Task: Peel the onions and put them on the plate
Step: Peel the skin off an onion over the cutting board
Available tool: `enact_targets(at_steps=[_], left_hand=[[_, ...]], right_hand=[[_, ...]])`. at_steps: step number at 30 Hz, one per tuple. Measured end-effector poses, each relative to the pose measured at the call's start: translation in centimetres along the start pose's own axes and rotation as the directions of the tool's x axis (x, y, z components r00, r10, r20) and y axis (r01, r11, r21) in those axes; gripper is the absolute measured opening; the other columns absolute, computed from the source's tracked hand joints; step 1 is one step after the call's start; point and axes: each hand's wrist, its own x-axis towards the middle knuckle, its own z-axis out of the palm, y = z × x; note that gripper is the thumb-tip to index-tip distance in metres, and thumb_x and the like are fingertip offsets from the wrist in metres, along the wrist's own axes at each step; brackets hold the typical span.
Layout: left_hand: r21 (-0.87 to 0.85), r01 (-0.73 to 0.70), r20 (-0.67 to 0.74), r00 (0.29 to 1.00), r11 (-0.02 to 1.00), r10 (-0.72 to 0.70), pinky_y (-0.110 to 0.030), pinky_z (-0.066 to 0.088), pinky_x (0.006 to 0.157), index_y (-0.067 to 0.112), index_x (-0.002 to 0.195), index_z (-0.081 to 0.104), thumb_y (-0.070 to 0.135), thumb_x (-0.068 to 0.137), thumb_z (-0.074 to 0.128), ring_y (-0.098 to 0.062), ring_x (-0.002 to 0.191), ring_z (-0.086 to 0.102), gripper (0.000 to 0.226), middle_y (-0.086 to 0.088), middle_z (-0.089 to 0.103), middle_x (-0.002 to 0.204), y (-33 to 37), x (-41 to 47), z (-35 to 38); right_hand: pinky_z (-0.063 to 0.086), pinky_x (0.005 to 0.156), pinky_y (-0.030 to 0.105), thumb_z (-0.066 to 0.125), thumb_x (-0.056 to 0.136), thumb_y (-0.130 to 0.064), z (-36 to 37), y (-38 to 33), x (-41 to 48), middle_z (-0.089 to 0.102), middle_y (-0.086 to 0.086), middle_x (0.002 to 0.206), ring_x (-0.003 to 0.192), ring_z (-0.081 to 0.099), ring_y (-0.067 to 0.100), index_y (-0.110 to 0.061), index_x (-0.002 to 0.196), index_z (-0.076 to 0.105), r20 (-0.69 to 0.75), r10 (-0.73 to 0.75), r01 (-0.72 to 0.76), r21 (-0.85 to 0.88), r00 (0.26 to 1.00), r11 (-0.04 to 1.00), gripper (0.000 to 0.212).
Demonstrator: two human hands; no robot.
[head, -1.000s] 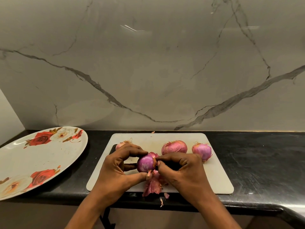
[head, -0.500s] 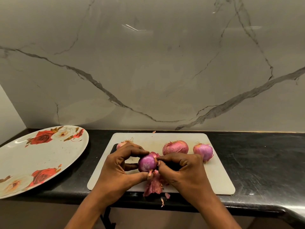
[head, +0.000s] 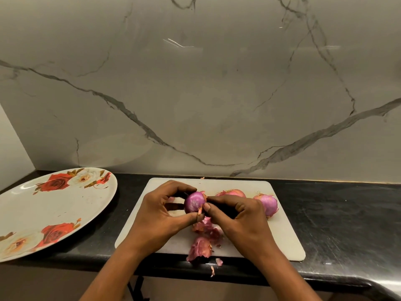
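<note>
Lifted since a moment ago, the onion [head: 194,202] hangs higher over the peelings [head: 200,248]. At far left our plate [head: 54,213] waits, well apart, no onion on it yet. Our left hand [head: 158,216] grips the onion top and bottom; our right hand [head: 243,218] pinches a dry skin tag [head: 200,210] at its lower edge. We should tear along the curve, turning the bulb, keeping scraps over the cutting board [head: 282,240].
</note>
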Motion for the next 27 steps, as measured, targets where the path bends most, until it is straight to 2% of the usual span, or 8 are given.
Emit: enact_targets(at_steps=[5, 9, 11, 16, 19, 23, 27], left_hand=[[0.007, -0.033, -0.079, 0.996, 0.999, 0.034, -0.030, 0.064, 0.078, 0.027, 0.117, 0.072, 0.021, 0.070, 0.096, -0.019, 0.110, 0.069, 0.053, 0.014, 0.070, 0.117, -1.0, 0.7, 0.4], [0.005, -0.036, -0.085, 0.996, 0.999, 0.036, -0.032, 0.065, 0.076, 0.026, 0.115, 0.072, 0.016, 0.070, 0.097, -0.022, 0.108, 0.070, 0.052, 0.010, 0.070, 0.115, -1.5, 0.5, 0.4], [-0.020, -0.007, -0.075, 0.997, 1.000, 0.005, -0.033, 0.065, 0.075, 0.025, 0.114, 0.072, 0.014, 0.071, 0.097, -0.023, 0.106, 0.071, 0.052, 0.010, 0.070, 0.115, -1.5, 0.5, 0.3], [-0.034, 0.034, -0.067, 0.997, 0.999, -0.037, -0.035, 0.066, 0.080, 0.024, 0.118, 0.071, 0.013, 0.072, 0.096, -0.020, 0.110, 0.071, 0.054, 0.010, 0.070, 0.118, -1.7, 0.1, 0.3], [-0.049, 0.058, -0.093, 0.994, 0.997, -0.062, -0.038, 0.066, 0.085, 0.022, 0.118, 0.071, 0.013, 0.072, 0.096, -0.016, 0.111, 0.072, 0.053, 0.010, 0.073, 0.117, -1.7, 0.0, 0.2], [-0.059, 0.085, -0.130, 0.987, 0.995, -0.092, -0.038, 0.065, 0.089, 0.025, 0.118, 0.071, 0.017, 0.073, 0.095, -0.013, 0.109, 0.073, 0.052, 0.011, 0.074, 0.115, -1.8, -0.2, 0.2], [-0.043, 0.090, -0.118, 0.988, 0.995, -0.095, -0.038, 0.065, 0.089, 0.025, 0.120, 0.071, 0.018, 0.074, 0.095, -0.013, 0.110, 0.072, 0.052, 0.013, 0.073, 0.116, -1.8, -0.3, 0.2]], right_hand=[[0.065, 0.079, 0.030, 0.082, 0.092, -0.020, 0.2, 0.5, 1.5, 0.081, -0.016, 0.099, 0.092, 0.077, 0.001, -0.024, 0.111, 0.083, -0.027, -0.039, 0.038, -0.034, 0.999, 0.999, 0.020], [0.055, 0.070, 0.012, 0.081, 0.091, -0.014, 0.7, 0.1, 1.3, 0.079, -0.015, 0.085, 0.080, 0.072, -0.003, -0.020, 0.098, 0.084, -0.063, -0.121, 0.110, -0.160, 0.991, 0.981, 0.010], [0.051, 0.068, 0.008, 0.081, 0.091, -0.013, 0.8, 0.1, 1.4, 0.077, -0.014, 0.084, 0.079, 0.071, -0.003, -0.019, 0.095, 0.082, -0.083, -0.144, 0.124, -0.206, 0.986, 0.971, 0.007], [0.063, 0.075, 0.023, 0.078, 0.094, -0.018, 0.4, 0.5, 1.0, 0.079, -0.009, 0.096, 0.085, 0.075, 0.000, -0.016, 0.108, 0.080, -0.108, -0.164, 0.137, -0.223, 0.981, 0.965, 0.015], [0.064, 0.080, 0.028, 0.081, 0.091, -0.012, 0.0, 0.6, 0.8, 0.080, -0.009, 0.102, 0.091, 0.075, 0.000, -0.017, 0.109, 0.082, -0.113, -0.167, 0.138, -0.233, 0.979, 0.963, 0.018], [0.063, 0.089, 0.027, 0.081, 0.090, -0.010, -0.8, 0.3, 0.0, 0.079, -0.009, 0.114, 0.108, 0.072, -0.002, -0.019, 0.110, 0.083, 0.022, -0.097, 0.099, -0.174, 0.995, 0.980, 0.022], [0.062, 0.094, 0.029, 0.082, 0.090, -0.013, -2.1, -0.2, -1.3, 0.078, -0.010, 0.120, 0.112, 0.072, 0.000, -0.019, 0.114, 0.081, 0.127, -0.006, 0.010, -0.026, 0.992, 1.000, 0.025]])
